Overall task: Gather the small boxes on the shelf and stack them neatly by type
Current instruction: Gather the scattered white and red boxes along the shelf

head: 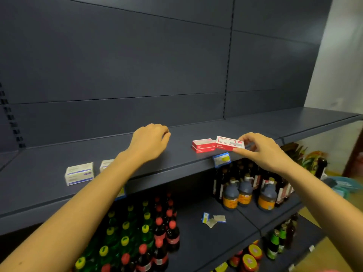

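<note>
Two red boxes (pixel 203 145) lie stacked; right hand (pixel 261 150) pinches a third red box (pixel 229 143) beside them, left hand (pixel 150 140) rests curled and empty, white boxes (pixel 79 173) remain unstacked

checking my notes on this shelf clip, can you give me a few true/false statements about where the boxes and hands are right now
1. The right hand holds a red and white box. True.
2. A stack of red boxes sits on the shelf beside the held box. True.
3. The left hand grips a white box. False: no box shows in it; it hovers over bare shelf.
4. The white and blue boxes sit right of the red ones. False: they sit to the left.
5. The lower shelf holds bottles. True.
</note>
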A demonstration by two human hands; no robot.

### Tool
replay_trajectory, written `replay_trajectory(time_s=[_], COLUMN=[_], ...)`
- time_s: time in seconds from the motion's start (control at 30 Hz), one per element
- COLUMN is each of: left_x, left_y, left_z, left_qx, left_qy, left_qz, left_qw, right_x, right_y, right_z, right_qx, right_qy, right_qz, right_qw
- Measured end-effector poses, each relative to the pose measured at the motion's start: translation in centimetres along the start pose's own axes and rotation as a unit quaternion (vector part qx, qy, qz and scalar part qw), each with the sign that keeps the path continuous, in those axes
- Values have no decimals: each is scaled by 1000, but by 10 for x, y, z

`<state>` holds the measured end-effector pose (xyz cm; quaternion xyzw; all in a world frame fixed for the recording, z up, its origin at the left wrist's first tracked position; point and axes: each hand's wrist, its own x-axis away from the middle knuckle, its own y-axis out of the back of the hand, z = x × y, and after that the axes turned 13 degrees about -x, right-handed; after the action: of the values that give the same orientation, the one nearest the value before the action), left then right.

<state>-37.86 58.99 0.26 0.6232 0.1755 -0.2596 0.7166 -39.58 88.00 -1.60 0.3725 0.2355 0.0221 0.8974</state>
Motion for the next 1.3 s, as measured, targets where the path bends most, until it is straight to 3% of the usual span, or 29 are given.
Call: replay_trajectory(time_s=[0.17, 0.33, 0.6, 0.77, 1.03, 1.3], left_x=[-45, -83, -100, -94, -45, 77], left_y=[-30, -53, -71, -67, -26, 30], left_z=[-22, -35, -35, -33, -20, 11], left_qx=[-37, -47, -74, -93, -158, -255], left_qy=[15, 29, 60, 113, 223, 361], left_qz=[12, 36, 48, 61, 79, 159], left_qw=[999, 998, 994, 987, 959, 883], right_x=[-38, -77, -118, -141, -173, -131], right_y=[17, 10, -11, -15, -39, -130], right_z=[-40, -67, -94, -102, -23, 90], right_qx=[23, 71, 61, 135, 57, -52], right_qy=[-11, -8, 66, 112, 274, 416], right_qz=[2, 52, 106, 169, 247, 297], right_qw=[1000, 996, 990, 970, 928, 858])
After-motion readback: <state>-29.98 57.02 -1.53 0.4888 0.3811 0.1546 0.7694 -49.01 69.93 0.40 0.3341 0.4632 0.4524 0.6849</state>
